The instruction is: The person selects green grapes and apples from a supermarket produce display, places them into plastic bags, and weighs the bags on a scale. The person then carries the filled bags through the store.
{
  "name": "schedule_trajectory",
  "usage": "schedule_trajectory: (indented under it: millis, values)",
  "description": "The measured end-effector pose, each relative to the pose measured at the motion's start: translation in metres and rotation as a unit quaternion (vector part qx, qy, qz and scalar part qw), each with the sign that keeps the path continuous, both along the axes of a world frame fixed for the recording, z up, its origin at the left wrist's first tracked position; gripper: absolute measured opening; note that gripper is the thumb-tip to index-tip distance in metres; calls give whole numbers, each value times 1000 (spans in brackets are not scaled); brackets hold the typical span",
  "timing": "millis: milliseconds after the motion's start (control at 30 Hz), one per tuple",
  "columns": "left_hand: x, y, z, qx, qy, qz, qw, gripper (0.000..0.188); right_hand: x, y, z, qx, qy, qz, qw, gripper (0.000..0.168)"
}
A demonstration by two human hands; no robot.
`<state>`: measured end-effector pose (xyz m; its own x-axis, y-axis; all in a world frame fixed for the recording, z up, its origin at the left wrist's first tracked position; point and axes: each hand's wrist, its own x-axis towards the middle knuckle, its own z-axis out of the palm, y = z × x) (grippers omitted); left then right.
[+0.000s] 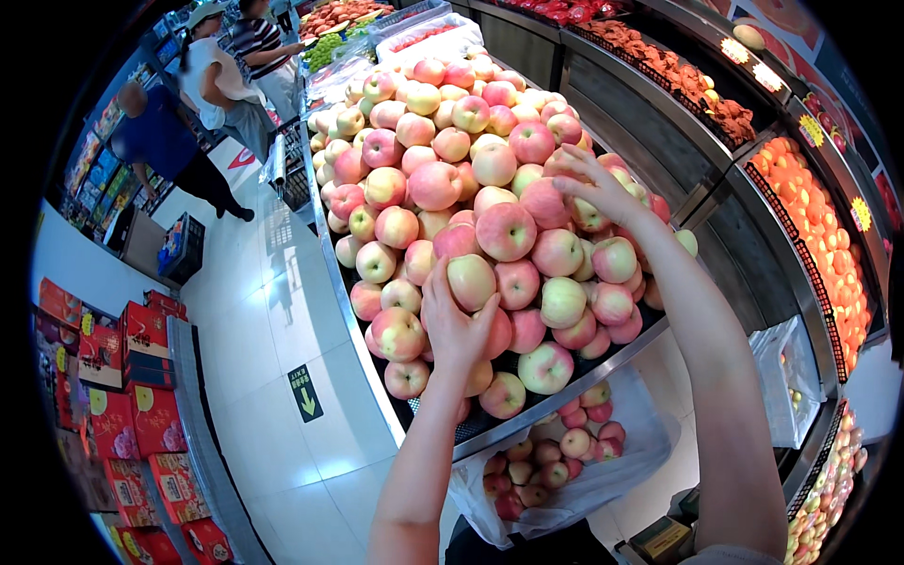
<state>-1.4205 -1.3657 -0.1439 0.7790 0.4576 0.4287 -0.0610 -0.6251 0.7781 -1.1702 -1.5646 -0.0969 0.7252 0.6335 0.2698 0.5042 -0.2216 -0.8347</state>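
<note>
A large heap of red and yellow-green apples (435,185) fills a metal-edged display stand before me. At the heap's near part, my left hand (455,321) has its thumb and fingers around a pale yellow-green apple (471,282). Farther right and higher up, my right hand (597,185) lies over apples on the heap's right side, its fingers spread; a pink apple (545,202) is beside its fingertips. Whether it grips one is unclear. Below the stand's front edge, a box lined with white plastic (639,431) holds more apples (547,462).
The stand's metal rim (565,399) runs under my forearms. Shelves of orange fruit (812,233) line the right side. Red gift boxes (134,417) stand at the left, across a tiled aisle (289,452). Several people, one in a blue shirt (159,134), stand at the upper left.
</note>
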Motion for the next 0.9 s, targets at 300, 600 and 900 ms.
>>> schedule_trajectory:
  millis: [300,600,900]
  values:
    - [89,60,31,-128,-134,-9,983,80,15,-29,-31,70,-18,-95,993,51]
    - [140,110,-19,-38,-15,-212,976,75,-113,-90,-14,180,111,-56,976,41]
    - [-140,-19,-31,-26,0,-179,984,20,-309,-204,-159,-14,452,-57,890,22]
